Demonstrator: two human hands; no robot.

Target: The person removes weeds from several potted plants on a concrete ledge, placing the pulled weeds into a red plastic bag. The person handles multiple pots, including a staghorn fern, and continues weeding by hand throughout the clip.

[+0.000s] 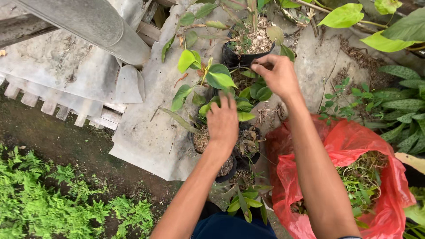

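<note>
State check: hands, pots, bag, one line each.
Left hand: fingers spread, down among the leaves of the small potted plants, holding nothing visible.
Right hand: raised, fingertips pinched together; whether anything is in them, cannot tell.
Black plastic nursery pot: upright, filled with dry husk.
Red plastic bag: open, holding pulled green weeds.
Grey corrugated sheet: lying flat under the pots.

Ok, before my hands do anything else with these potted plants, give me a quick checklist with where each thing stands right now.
1. Left hand reaching into the leaves of the small potted plants: ok.
2. Right hand pinched near the rim of the black pot: ok; whether it holds anything, cannot tell.
3. Black pot upright: ok.
4. Red plastic bag open beside the right arm, plant scraps inside: ok.
5. Grey sheet under the pots lying flat: ok.
</note>
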